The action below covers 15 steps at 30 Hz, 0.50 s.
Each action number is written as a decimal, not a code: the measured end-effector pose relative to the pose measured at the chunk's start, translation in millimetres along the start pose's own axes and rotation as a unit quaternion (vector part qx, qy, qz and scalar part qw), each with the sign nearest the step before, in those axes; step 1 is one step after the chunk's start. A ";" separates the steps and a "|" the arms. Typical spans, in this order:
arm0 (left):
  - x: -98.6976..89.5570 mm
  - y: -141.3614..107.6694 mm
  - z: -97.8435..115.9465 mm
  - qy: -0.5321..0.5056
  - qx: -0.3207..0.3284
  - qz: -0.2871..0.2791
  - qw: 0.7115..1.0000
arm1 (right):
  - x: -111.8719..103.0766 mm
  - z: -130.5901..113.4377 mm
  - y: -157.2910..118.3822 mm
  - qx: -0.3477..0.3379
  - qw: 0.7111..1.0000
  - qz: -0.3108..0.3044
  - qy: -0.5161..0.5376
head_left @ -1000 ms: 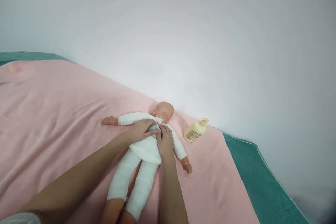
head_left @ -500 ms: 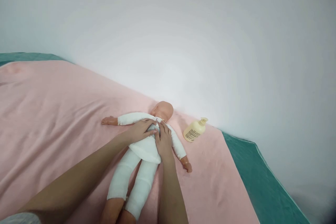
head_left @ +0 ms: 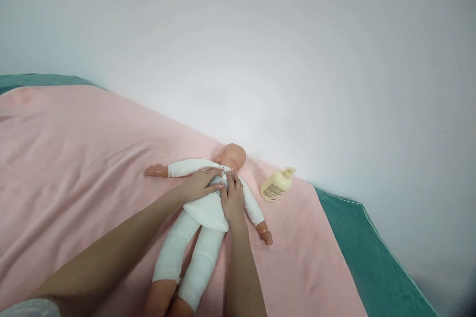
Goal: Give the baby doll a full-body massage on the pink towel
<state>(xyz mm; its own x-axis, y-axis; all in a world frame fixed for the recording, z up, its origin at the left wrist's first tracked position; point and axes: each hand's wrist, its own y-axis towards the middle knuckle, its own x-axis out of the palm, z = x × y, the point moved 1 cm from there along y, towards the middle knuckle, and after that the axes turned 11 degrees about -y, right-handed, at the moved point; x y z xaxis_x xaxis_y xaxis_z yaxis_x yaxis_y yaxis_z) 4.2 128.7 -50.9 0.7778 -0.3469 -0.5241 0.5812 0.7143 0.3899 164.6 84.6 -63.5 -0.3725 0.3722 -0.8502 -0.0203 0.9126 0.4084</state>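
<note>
A doll with a white cloth body (head_left: 206,212) lies stretched out, its arms spread to both sides and its bare head at the top. My left hand (head_left: 201,184) rests on the left side of the doll's chest, fingers apart and pointing right. On the right side of the chest lies my right hand (head_left: 233,199), its fingers spread and pointing up toward the doll's neck. A small greyish patch shows on the chest between the hands. Neither hand grips anything.
A pale yellow pump bottle (head_left: 275,185) stands to the right of the doll's head and arm. Beneath everything is a creased pink sheet (head_left: 92,158), over a green cover (head_left: 366,237) that shows at the right and far left. A pale wall (head_left: 260,59) rises behind.
The view has shifted very slightly. My right hand's fingers look a little more spread; both hands remain on the doll's chest.
</note>
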 end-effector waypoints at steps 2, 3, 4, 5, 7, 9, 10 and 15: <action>-0.8 -0.8 1.5 -0.008 -0.005 0.003 1.000 | 0.3 0.4 0.0 0.007 1.000 0.003 0.014; -1.0 -1.2 1.7 -0.014 -0.008 0.006 1.000 | 0.4 0.7 0.0 0.010 1.000 0.007 0.022; -1.3 -1.5 1.6 -0.020 -0.013 0.010 1.000 | 0.6 1.1 -0.2 0.011 0.999 0.013 0.032; -1.8 -1.6 1.4 -0.025 -0.016 0.015 0.999 | 0.6 1.4 -0.6 0.012 0.999 0.020 0.042; -4.9 -1.0 1.5 -0.029 -0.017 0.027 0.999 | -0.4 1.7 -2.0 0.014 0.997 0.038 0.065; -11.9 0.7 3.3 -0.017 -0.009 0.045 0.999 | -3.7 0.5 -4.3 0.016 0.994 0.056 0.088; -16.9 1.6 4.7 -0.002 -0.007 0.056 0.998 | -6.4 -0.9 -5.5 0.018 0.993 0.067 0.099; -44.6 -0.3 4.1 0.121 -0.105 0.068 0.985 | -22.5 -9.9 -2.0 0.090 0.976 0.145 0.132</action>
<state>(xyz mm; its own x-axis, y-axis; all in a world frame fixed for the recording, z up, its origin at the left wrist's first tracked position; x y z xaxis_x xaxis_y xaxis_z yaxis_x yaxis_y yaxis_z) -29.6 141.5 -24.6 0.7507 -0.1014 -0.6528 0.3928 0.8630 0.3176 163.9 72.7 -41.9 -0.5649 0.5848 -0.5821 0.2758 0.7987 0.5348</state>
